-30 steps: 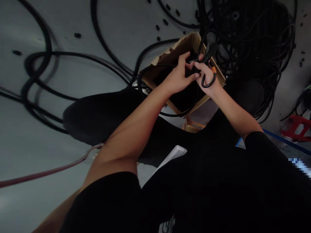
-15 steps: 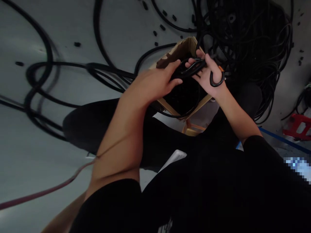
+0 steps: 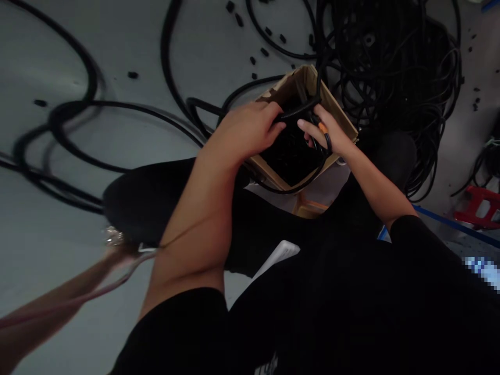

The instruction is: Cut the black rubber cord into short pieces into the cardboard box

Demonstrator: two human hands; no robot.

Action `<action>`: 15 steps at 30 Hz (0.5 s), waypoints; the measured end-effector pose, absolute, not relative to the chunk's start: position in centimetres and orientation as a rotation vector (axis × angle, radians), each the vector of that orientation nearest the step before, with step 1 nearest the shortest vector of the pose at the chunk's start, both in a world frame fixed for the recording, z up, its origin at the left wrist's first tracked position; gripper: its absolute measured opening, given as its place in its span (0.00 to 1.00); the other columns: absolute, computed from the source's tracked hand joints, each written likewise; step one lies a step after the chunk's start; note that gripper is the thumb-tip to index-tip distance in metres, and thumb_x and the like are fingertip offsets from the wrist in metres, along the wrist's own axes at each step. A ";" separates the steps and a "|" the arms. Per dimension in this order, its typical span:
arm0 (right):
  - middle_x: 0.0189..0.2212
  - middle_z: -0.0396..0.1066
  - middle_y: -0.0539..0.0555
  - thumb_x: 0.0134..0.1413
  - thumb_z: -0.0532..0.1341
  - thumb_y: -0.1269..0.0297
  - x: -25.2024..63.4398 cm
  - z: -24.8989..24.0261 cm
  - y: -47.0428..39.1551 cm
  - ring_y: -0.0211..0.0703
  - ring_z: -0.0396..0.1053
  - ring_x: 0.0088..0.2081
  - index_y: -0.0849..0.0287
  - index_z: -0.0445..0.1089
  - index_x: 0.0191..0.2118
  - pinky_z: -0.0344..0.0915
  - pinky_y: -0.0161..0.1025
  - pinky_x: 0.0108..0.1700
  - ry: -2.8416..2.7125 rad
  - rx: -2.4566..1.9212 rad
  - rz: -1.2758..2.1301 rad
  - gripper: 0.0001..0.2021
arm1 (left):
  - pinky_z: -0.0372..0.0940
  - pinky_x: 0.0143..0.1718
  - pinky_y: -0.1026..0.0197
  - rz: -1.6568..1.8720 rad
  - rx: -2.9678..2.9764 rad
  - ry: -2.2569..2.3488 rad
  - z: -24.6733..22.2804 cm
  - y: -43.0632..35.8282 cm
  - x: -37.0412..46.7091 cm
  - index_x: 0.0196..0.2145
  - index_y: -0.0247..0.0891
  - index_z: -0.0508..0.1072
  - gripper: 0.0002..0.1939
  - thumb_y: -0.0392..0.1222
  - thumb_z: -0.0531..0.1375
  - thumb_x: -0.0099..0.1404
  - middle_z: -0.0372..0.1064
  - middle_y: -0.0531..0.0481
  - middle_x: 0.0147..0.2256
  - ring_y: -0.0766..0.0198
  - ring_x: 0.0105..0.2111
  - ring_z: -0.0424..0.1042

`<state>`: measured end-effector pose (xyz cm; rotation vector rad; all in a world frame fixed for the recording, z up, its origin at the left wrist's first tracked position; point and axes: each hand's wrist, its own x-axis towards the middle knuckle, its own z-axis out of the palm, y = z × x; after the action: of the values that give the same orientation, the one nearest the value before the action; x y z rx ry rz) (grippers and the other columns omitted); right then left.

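My left hand (image 3: 255,125) is closed on a black corrugated cable (image 3: 299,110), its thumb and fingers wrapped round it. The cable crosses the opening of an open cardboard box (image 3: 339,112). My right hand (image 3: 326,130) is curled over the box, around a black-and-orange tool with a looped handle (image 3: 328,143), which looks like scissors. The tool's far end is hidden in the dark. Black contents (image 3: 291,161), too dark to make out singly, fill the box's lower part.
Tangled black cables (image 3: 406,67) are heaped behind and right of the box. Long loops (image 3: 91,78) cover the floor to the left, among short black pieces (image 3: 133,75). Another person's arm (image 3: 66,291) reaches in at lower left. A red stand (image 3: 476,207) is at right.
My right hand has turned and lowered into the box opening, taking the tool with it. The black cable bundle between my hands has shifted. Another person's arm has moved in farther at lower left.
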<state>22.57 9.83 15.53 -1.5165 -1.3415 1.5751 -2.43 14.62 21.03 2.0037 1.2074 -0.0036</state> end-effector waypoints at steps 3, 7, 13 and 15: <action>0.39 0.80 0.51 0.68 0.79 0.32 23.2 15.8 9.4 0.46 0.81 0.36 0.51 0.75 0.61 0.83 0.41 0.39 -1.441 -1.488 1.636 0.33 | 0.66 0.79 0.29 0.024 2.048 1.166 20.6 14.4 -1.7 0.78 0.42 0.75 0.33 0.53 0.54 0.83 0.78 0.37 0.73 0.32 0.75 0.74; 0.43 0.81 0.52 0.68 0.80 0.40 25.0 16.6 8.4 0.49 0.83 0.40 0.51 0.76 0.57 0.86 0.46 0.45 -1.539 -1.497 1.636 0.27 | 0.71 0.76 0.34 0.064 2.091 1.138 20.6 14.5 -1.0 0.76 0.46 0.76 0.28 0.51 0.55 0.86 0.76 0.37 0.75 0.34 0.76 0.74; 0.41 0.78 0.52 0.67 0.79 0.37 26.8 16.9 7.3 0.50 0.82 0.41 0.51 0.75 0.55 0.86 0.49 0.47 -1.505 -1.526 1.629 0.27 | 0.64 0.81 0.34 0.038 2.055 1.187 20.9 14.5 -0.7 0.75 0.39 0.77 0.31 0.51 0.49 0.87 0.78 0.39 0.74 0.38 0.78 0.71; 0.40 0.77 0.51 0.67 0.78 0.36 26.7 16.0 7.3 0.50 0.81 0.41 0.50 0.73 0.54 0.86 0.49 0.48 -1.462 -1.543 1.621 0.27 | 0.63 0.80 0.33 0.027 1.996 1.210 21.1 14.4 -0.9 0.80 0.41 0.72 0.35 0.56 0.48 0.87 0.76 0.43 0.77 0.38 0.77 0.71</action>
<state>26.73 7.27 16.02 -1.5432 -1.4620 1.6206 -0.92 14.43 21.06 1.9957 1.2097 0.0268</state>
